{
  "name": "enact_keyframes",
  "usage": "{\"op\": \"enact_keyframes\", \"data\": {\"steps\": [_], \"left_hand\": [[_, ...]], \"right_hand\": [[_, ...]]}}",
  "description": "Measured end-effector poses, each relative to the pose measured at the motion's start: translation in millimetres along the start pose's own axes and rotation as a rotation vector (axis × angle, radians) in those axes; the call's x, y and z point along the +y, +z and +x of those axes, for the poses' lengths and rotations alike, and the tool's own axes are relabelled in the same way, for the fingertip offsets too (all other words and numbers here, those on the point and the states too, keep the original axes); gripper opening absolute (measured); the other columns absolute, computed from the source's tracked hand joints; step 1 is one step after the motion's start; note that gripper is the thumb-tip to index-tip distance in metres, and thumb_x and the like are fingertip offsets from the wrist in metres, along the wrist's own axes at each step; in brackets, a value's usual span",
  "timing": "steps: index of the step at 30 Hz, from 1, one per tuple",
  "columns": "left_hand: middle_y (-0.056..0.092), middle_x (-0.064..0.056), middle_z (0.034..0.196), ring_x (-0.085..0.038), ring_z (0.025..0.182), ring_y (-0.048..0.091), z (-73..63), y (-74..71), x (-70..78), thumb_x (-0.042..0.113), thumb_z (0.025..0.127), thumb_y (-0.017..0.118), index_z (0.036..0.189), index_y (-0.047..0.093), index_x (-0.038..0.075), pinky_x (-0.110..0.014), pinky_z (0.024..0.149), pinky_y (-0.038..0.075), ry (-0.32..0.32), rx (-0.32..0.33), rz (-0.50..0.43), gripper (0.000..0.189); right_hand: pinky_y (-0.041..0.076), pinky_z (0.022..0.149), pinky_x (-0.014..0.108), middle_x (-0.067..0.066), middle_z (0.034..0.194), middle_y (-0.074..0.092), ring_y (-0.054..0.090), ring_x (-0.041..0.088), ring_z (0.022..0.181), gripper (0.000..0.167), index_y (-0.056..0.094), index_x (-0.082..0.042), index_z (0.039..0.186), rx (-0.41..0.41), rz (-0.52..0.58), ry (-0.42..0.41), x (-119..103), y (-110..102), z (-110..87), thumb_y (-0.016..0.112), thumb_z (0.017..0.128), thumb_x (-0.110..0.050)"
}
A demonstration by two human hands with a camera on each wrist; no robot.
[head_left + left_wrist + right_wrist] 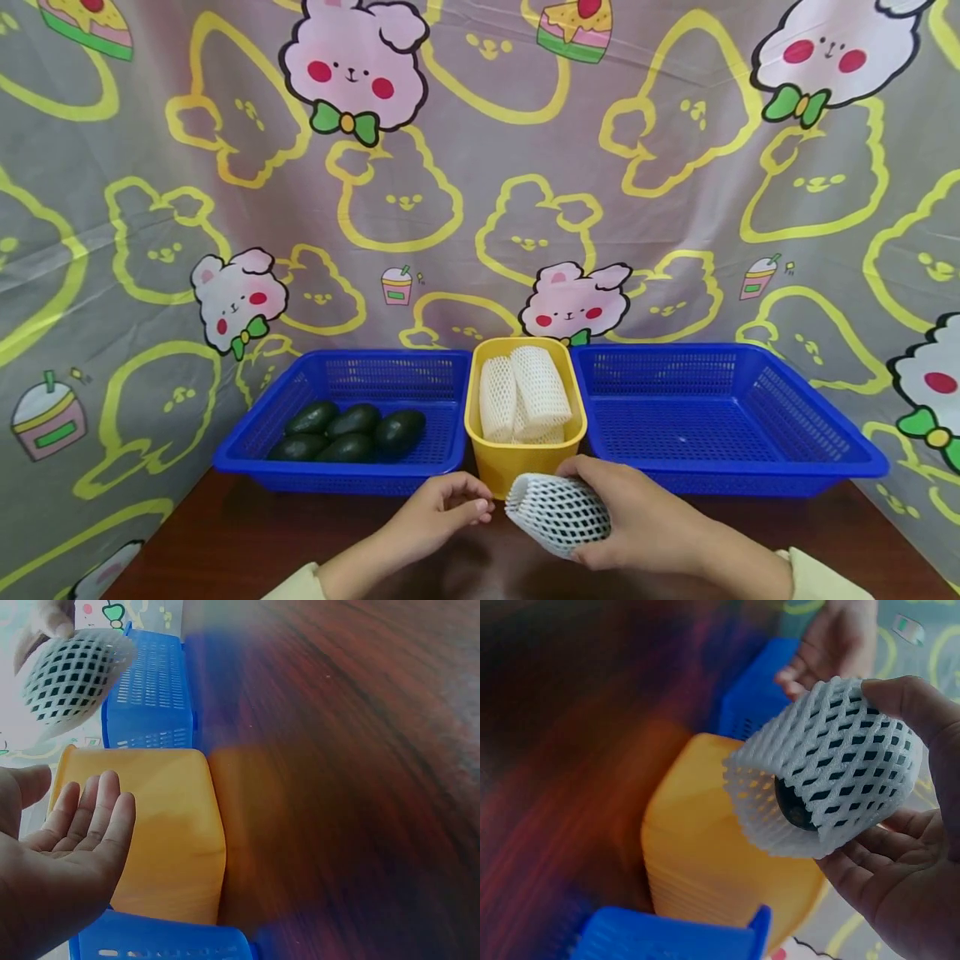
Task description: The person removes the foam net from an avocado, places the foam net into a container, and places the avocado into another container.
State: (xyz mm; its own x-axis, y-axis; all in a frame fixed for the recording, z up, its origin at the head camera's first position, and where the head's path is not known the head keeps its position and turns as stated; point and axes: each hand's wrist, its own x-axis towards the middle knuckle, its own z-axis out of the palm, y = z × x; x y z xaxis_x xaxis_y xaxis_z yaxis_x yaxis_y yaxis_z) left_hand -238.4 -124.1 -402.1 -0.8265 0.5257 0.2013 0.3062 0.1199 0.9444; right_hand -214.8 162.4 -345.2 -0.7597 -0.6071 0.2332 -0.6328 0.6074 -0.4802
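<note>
My right hand (648, 517) grips an avocado in a white foam net sleeve (558, 512), thumb on one side and fingers on the other. In the right wrist view the dark avocado (793, 804) shows through the sleeve's open end. My left hand (442, 508) is apart from it, to the left, with fingers loosely bent and nothing in them; the left wrist view shows its palm turned up. Behind both hands stands a yellow bin (525, 458) with several white foam net sleeves (540, 387) in it.
A blue basket (345, 479) on the left holds several dark green avocados (352, 433). Another blue basket (735, 479) stands on the right, its mesh bottom visible. Both flank the yellow bin on a brown table (187, 542). A patterned cloth (465, 167) hangs behind.
</note>
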Motion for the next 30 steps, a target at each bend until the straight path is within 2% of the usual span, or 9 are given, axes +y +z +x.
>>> {"op": "enact_keyframes", "data": {"steps": [4,8,16,24,30], "left_hand": [[0.066,-0.021,0.098,-0.021,0.086,0.066,-3.9,-2.3,-0.3,0.007,0.096,0.059,0.103,0.062,-0.009,-0.042,0.077,0.055,-0.013,0.005,0.027,0.018],[0.067,-0.015,0.091,-0.021,0.081,0.067,-8.1,-4.3,-3.8,0.008,0.093,0.063,0.1,0.064,-0.006,-0.037,0.073,0.056,-0.016,0.003,0.067,0.015],[0.068,-0.009,0.084,-0.015,0.074,0.065,-14.4,-2.3,-12.1,0.008,0.092,0.064,0.092,0.068,-0.004,-0.034,0.068,0.056,-0.027,-0.056,0.038,0.012],[0.068,-0.011,0.089,-0.012,0.074,0.064,-15.9,-0.3,-19.0,0.002,0.09,0.064,0.096,0.069,-0.006,-0.032,0.069,0.056,-0.042,-0.08,-0.006,0.01],[0.068,-0.01,0.089,-0.011,0.074,0.064,-15.6,1.2,-23.3,0.001,0.089,0.064,0.097,0.069,-0.006,-0.032,0.069,0.056,-0.064,-0.071,-0.013,0.011]], "right_hand": [[0.05,0.079,0.028,-0.015,0.106,0.055,0.053,0.004,0.092,0.066,0.052,-0.022,0.123,-0.037,-0.025,-0.036,2.3,11.9,1.4,0.086,0.069,-0.038],[0.049,0.08,0.029,-0.014,0.108,0.054,0.052,0.004,0.093,0.065,0.052,-0.022,0.123,-0.082,-0.046,-0.056,4.5,23.3,4.7,0.086,0.069,-0.035],[0.049,0.081,0.029,-0.015,0.106,0.053,0.051,0.003,0.092,0.063,0.052,-0.024,0.12,-0.143,-0.022,-0.045,10.5,42.9,12.3,0.087,0.067,-0.033],[0.048,0.08,0.027,-0.015,0.105,0.054,0.051,0.003,0.091,0.062,0.053,-0.02,0.117,-0.108,-0.071,-0.117,18.7,61.2,17.6,0.086,0.065,-0.031],[0.048,0.081,0.028,-0.013,0.106,0.055,0.051,0.003,0.092,0.063,0.054,-0.016,0.119,-0.11,-0.096,-0.11,20.5,65.3,18.2,0.085,0.067,-0.035]]}}
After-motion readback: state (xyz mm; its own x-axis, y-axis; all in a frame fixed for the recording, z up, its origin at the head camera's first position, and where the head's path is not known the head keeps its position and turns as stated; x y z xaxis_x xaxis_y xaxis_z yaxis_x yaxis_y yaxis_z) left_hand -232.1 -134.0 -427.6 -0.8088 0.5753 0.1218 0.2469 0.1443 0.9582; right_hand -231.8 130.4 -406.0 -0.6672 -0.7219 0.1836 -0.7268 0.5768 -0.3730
